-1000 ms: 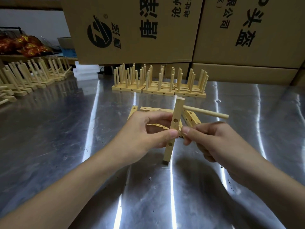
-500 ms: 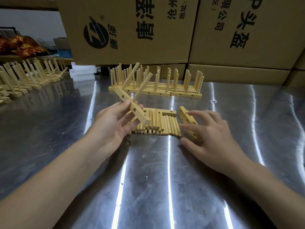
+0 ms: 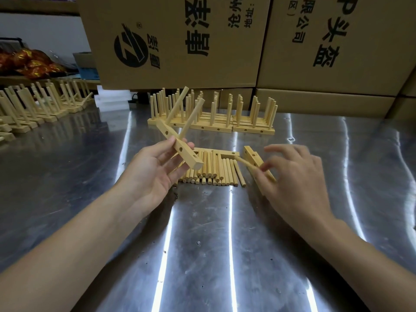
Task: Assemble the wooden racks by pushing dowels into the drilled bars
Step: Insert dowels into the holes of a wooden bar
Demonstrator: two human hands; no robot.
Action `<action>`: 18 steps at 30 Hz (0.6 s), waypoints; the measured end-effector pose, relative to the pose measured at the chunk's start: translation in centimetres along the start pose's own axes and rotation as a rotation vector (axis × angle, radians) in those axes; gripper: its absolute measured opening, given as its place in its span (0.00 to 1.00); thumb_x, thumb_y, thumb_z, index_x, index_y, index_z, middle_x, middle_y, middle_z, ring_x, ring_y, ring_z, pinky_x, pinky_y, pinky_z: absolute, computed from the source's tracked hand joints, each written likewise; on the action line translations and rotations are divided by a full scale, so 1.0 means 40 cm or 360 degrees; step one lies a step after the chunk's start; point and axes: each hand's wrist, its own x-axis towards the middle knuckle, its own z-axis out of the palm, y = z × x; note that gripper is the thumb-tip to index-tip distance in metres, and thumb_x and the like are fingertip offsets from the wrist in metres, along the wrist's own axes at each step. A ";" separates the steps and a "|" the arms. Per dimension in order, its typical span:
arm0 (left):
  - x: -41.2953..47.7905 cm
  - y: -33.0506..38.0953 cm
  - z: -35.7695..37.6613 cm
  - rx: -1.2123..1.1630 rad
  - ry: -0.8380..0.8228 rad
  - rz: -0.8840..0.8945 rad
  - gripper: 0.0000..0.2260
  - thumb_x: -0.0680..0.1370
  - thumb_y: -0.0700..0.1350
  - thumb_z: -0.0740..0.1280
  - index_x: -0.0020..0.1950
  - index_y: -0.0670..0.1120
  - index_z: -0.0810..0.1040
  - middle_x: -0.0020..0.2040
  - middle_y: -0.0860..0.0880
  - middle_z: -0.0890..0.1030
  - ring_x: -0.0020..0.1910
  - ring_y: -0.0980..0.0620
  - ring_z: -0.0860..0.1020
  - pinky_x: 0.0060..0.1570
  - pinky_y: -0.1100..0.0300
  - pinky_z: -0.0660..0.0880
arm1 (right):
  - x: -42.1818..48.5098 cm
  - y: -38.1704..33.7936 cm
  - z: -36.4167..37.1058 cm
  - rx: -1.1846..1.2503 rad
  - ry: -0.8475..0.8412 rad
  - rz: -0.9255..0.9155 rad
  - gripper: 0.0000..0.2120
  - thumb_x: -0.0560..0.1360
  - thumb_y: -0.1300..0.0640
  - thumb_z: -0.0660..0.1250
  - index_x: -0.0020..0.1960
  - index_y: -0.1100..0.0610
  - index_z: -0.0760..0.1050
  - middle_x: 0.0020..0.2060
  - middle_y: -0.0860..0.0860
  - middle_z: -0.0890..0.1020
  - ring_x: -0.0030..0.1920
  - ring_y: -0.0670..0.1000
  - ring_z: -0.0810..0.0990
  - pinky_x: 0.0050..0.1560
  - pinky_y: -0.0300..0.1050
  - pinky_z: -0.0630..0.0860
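My left hand holds a drilled wooden bar tilted above the table, with two dowels standing out of it up and to the right. A row of loose dowels lies flat on the steel table just beyond that hand. My right hand pinches one loose dowel between thumb and fingers, its far end lifted over the right edge of the row. More drilled bars lie under and beside that hand.
Finished racks stand in a row behind the dowels. More racks line the left side of the steel table. Large cardboard boxes wall off the back. White blocks sit at the back left.
The left hand has swung the bar from upright to tilted, now with two dowels in it. The right hand let go, went down to the row and picked up one loose dowel.
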 end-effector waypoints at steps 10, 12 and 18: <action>-0.017 -0.007 0.019 0.0079 -0.0345 -0.0099 0.14 0.85 0.43 0.64 0.69 0.39 0.77 0.64 0.40 0.85 0.62 0.41 0.85 0.59 0.46 0.83 | -0.002 -0.001 -0.047 0.1631 -0.0001 0.0195 0.09 0.77 0.60 0.76 0.54 0.50 0.84 0.47 0.48 0.88 0.51 0.50 0.88 0.53 0.40 0.82; -0.019 -0.005 0.023 0.0091 -0.0388 -0.0088 0.15 0.84 0.43 0.65 0.70 0.40 0.76 0.64 0.40 0.85 0.62 0.40 0.85 0.58 0.47 0.84 | -0.001 -0.001 -0.048 0.1630 0.0028 0.0190 0.10 0.77 0.62 0.76 0.55 0.51 0.83 0.48 0.48 0.88 0.52 0.51 0.88 0.54 0.43 0.83; -0.025 -0.005 0.028 0.0114 -0.0401 -0.0074 0.16 0.81 0.44 0.66 0.68 0.41 0.78 0.63 0.39 0.85 0.62 0.40 0.85 0.55 0.49 0.85 | -0.003 0.001 -0.053 0.1556 0.0036 0.0166 0.11 0.77 0.63 0.77 0.56 0.51 0.83 0.48 0.46 0.88 0.53 0.50 0.87 0.52 0.42 0.83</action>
